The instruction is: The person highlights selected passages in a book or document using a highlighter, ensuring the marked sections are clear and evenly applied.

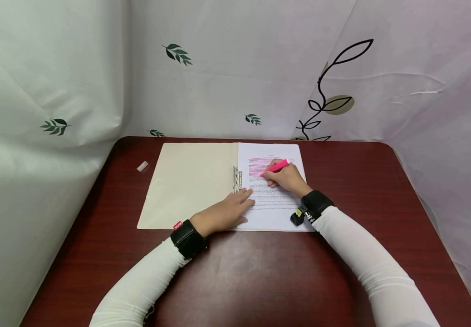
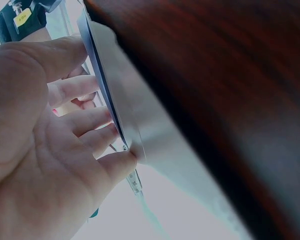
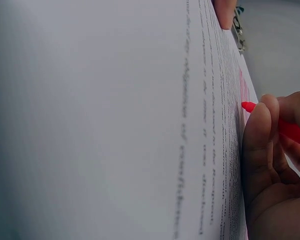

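Observation:
My right hand (image 1: 287,178) pinches a pink highlighter (image 1: 278,166), its tip down at a printed line on the white page (image 1: 276,218). Pink marking covers the upper lines of text. In the right wrist view the thumb and fingers close round the highlighter (image 3: 292,131) near its tip. My left hand (image 1: 223,213) rests with spread, fairly straight fingers on the lower left of the page, by the metal clip (image 1: 237,178). The page lies on the right side of an opened cream folder (image 1: 194,186). In the left wrist view the fingertips touch the paper's surface.
A small whitish piece (image 1: 142,166) lies on the dark red-brown table (image 1: 362,181), left of the folder. A white curtain (image 1: 219,81) with leaf prints hangs right behind the table's far edge. Both wrists wear black bands.

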Motion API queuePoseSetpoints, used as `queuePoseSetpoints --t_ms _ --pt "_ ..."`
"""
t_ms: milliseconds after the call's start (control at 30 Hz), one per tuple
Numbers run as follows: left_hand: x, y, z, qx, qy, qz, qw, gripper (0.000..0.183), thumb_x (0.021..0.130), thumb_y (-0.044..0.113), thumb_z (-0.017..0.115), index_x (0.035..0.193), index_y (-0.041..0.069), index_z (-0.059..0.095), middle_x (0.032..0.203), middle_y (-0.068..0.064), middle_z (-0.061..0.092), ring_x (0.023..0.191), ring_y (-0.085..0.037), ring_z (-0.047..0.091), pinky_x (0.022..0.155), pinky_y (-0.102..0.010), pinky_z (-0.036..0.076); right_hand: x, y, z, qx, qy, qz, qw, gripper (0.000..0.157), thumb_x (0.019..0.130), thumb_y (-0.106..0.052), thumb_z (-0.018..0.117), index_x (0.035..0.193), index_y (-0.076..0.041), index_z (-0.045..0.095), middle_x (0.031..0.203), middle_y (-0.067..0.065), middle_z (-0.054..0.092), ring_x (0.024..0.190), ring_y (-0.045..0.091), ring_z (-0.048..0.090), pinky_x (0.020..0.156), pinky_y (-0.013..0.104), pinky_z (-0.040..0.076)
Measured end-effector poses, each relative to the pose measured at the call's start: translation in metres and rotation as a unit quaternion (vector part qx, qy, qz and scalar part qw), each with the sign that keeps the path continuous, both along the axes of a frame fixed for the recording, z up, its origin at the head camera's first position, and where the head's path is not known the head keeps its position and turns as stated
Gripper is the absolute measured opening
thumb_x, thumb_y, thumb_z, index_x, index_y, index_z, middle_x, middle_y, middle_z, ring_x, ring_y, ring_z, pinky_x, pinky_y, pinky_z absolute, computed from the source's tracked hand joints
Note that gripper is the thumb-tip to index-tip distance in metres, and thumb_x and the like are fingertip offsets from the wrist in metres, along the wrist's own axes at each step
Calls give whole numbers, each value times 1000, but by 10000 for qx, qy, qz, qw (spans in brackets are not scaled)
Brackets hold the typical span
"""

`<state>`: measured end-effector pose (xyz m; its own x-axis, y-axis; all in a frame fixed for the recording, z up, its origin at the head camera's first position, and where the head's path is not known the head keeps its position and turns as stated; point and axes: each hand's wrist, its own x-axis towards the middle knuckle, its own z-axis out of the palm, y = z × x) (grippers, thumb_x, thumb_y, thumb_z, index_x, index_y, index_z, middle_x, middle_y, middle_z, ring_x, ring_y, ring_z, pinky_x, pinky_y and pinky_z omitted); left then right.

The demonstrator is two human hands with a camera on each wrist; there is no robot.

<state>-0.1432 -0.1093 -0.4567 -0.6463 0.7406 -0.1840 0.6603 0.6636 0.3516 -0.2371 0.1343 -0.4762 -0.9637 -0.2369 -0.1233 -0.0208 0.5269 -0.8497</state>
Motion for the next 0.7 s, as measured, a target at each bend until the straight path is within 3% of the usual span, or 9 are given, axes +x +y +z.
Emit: queuePoseSetpoints --t_ms 700 --pt "0 1 0 -71 -55 53 9999 55 105 24 60 154 6 42 170 -20 24 158 -37 22 124 -57 28 -1 12 1 50 -158 -31 9999 19 94 -25 76 100 -9 69 74 7 70 62 14 68 63 22 59"
